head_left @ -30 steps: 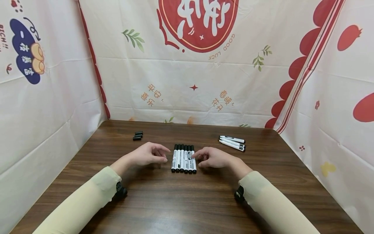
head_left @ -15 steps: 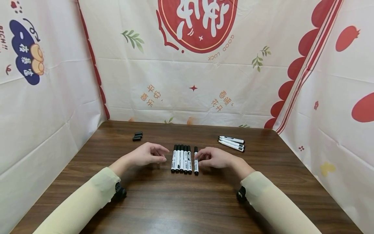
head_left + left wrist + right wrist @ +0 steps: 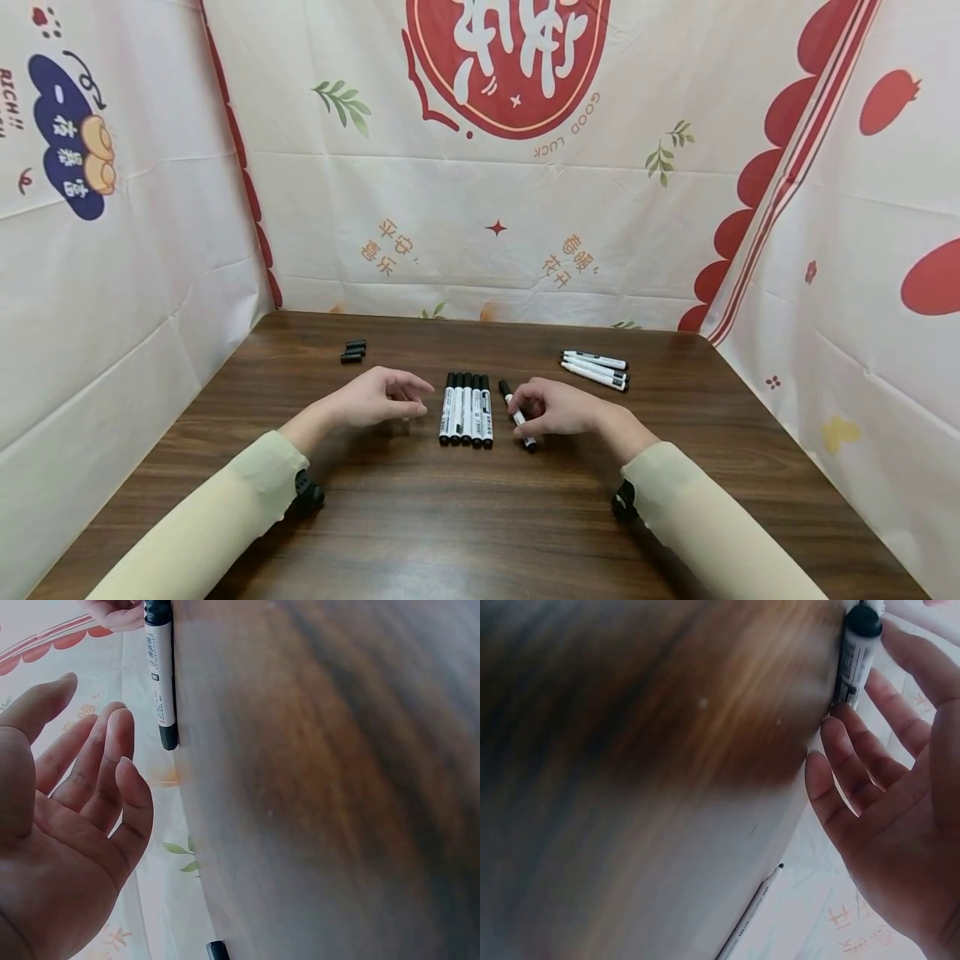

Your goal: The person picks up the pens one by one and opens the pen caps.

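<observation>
A row of several black-capped white markers (image 3: 466,410) lies side by side mid-table. Just right of it, a single marker (image 3: 519,418) lies tilted, its far end leaning left. My right hand (image 3: 561,407) pinches this marker between thumb and fingers; in the right wrist view its black end (image 3: 864,622) shows beside the thumb. Left of the row, my left hand (image 3: 375,397) hovers with relaxed, slightly bent fingers and holds nothing. The left wrist view shows its palm (image 3: 67,847) apart from the nearest marker (image 3: 160,675).
Several uncapped white markers (image 3: 595,368) lie in a bunch at the back right. Loose black caps (image 3: 353,351) sit at the back left of the brown wooden table (image 3: 420,517). Printed cloth walls (image 3: 480,192) enclose the table's back and sides.
My right hand has drawn the rightmost marker away from the row to the right and turned it from parallel to slanted. The left hand has stayed nearly still.
</observation>
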`<state>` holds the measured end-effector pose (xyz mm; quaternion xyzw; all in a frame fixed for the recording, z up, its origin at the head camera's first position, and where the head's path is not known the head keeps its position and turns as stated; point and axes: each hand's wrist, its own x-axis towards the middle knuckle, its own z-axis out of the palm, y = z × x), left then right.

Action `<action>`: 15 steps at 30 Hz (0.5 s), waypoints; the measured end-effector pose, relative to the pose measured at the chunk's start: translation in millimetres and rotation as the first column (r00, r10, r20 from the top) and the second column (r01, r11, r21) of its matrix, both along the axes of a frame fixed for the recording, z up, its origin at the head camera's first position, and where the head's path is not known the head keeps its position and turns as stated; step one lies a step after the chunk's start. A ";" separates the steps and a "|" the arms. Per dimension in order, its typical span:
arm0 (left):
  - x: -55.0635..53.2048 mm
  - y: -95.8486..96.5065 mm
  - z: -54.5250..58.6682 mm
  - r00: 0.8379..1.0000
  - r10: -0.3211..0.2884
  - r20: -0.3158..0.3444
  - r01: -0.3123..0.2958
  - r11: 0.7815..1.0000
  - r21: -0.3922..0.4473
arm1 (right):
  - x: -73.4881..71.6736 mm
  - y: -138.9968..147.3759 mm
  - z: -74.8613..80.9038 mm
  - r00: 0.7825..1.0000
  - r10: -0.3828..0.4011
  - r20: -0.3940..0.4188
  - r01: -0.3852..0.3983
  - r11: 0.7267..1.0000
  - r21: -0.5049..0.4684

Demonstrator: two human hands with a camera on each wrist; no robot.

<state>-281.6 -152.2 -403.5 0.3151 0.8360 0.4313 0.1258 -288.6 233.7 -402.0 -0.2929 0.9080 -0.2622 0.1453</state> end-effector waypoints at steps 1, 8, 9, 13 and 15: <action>-0.3 0.0 -0.3 1.000 0.000 0.001 0.000 1.000 0.000 | -0.3 1.5 -0.3 1.000 -0.002 -0.008 0.002 1.000 0.005; 0.4 0.3 0.4 1.000 0.001 -0.010 -0.001 1.000 0.000 | -1.0 14.8 -1.5 0.998 -0.008 -0.066 0.010 0.999 0.041; 0.7 0.3 0.8 1.000 0.002 -0.012 -0.002 1.000 -0.001 | -0.9 16.7 -1.5 0.998 -0.009 -0.068 0.012 0.999 0.042; 1.5 1.0 2.0 1.000 0.006 -0.012 -0.006 1.000 -0.003 | -0.1 23.5 -0.7 0.997 -0.019 -0.080 0.023 0.998 0.050; 1.7 1.3 2.4 1.000 0.007 -0.012 -0.007 1.000 -0.003 | 0.1 26.2 -0.4 0.996 -0.028 -0.083 0.033 0.998 0.052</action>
